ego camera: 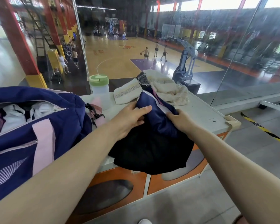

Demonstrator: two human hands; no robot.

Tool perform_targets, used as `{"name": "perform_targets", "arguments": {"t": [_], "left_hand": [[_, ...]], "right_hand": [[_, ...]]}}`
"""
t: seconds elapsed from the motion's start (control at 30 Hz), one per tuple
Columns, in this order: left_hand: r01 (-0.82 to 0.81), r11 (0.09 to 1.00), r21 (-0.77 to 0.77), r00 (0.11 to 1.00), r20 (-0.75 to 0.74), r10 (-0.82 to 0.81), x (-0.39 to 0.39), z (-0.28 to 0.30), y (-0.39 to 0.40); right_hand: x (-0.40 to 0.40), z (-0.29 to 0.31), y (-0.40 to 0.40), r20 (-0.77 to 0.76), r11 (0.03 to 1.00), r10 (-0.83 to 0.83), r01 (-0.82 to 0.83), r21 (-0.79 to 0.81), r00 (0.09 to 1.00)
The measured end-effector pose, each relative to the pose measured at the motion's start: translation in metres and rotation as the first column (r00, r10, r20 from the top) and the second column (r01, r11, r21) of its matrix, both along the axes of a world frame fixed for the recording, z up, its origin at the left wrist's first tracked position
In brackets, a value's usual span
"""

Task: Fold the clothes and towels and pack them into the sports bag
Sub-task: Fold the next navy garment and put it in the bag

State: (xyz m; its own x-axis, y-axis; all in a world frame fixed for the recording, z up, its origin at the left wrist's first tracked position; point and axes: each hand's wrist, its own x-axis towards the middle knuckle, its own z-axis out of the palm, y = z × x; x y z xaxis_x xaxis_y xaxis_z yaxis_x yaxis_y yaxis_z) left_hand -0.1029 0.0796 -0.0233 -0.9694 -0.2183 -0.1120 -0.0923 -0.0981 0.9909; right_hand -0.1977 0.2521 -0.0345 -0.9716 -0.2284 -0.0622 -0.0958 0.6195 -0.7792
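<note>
White table (200, 113), both hands (152, 117) gripping navy-black garment (152, 143), bag (23, 126) left.

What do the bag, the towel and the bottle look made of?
Bag: navy woven synthetic by the look, likely nylon or polyester, matte with a slight sheen and pink trim. Towel: cream terry cloth, probably cotton; fuzzy looped pile, patterned woven band. Bottle: frosted translucent plastic body, glossy green plastic lid.
</note>
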Motion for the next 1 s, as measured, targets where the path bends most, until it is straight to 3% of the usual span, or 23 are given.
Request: {"name": "perform_targets", "arguments": {"t": [0.07,0.17,0.3,0.4,0.53,0.73,0.87,0.93,1.0], "left_hand": [[0.011,0.969,0.248,1.0,-0.018,-0.007,-0.004,0.002,0.015],[-0.113,0.927,0.357,0.993,0.016,0.115,-0.014,-0.006,0.037],[-0.315,0.731,0.605,0.943,0.111,0.314,-0.03,-0.018,0.056],[-0.367,0.717,0.592,0.925,0.148,0.351,-0.034,-0.021,0.064],[-0.314,0.817,0.484,0.921,-0.052,0.386,-0.025,-0.023,0.065],[-0.208,0.703,0.68,0.901,-0.146,0.407,0.001,0.0,0.04],[-0.193,0.672,0.715,0.892,-0.157,0.424,0.028,0.016,0.004],[-0.22,0.672,0.707,0.875,-0.161,0.456,0.045,0.022,-0.014],[-0.251,0.674,0.695,0.869,-0.145,0.473,0.066,0.028,-0.03]], "right_hand": [[0.001,-0.004,0.002,0.007,1.0,-0.021,0.021,-0.005,1.0],[0.001,-0.007,0.0,-0.013,0.999,-0.04,0.04,0.005,0.999],[0.007,-0.012,0.0,-0.08,0.997,-0.078,0.077,-0.021,0.994],[0.014,-0.01,0.003,-0.134,0.999,-0.05,0.047,-0.02,0.99],[0.025,0.001,0.007,-0.241,0.999,0.026,-0.033,-0.023,0.97],[0.045,0.02,-0.009,-0.177,0.967,-0.033,-0.013,-0.253,0.984],[0.059,0.04,-0.029,-0.07,0.895,-0.029,-0.006,-0.445,0.997],[0.068,0.051,-0.042,-0.033,0.884,0.016,-0.03,-0.466,0.999],[0.081,0.06,-0.053,-0.134,0.928,0.028,-0.075,-0.366,0.991]]}}
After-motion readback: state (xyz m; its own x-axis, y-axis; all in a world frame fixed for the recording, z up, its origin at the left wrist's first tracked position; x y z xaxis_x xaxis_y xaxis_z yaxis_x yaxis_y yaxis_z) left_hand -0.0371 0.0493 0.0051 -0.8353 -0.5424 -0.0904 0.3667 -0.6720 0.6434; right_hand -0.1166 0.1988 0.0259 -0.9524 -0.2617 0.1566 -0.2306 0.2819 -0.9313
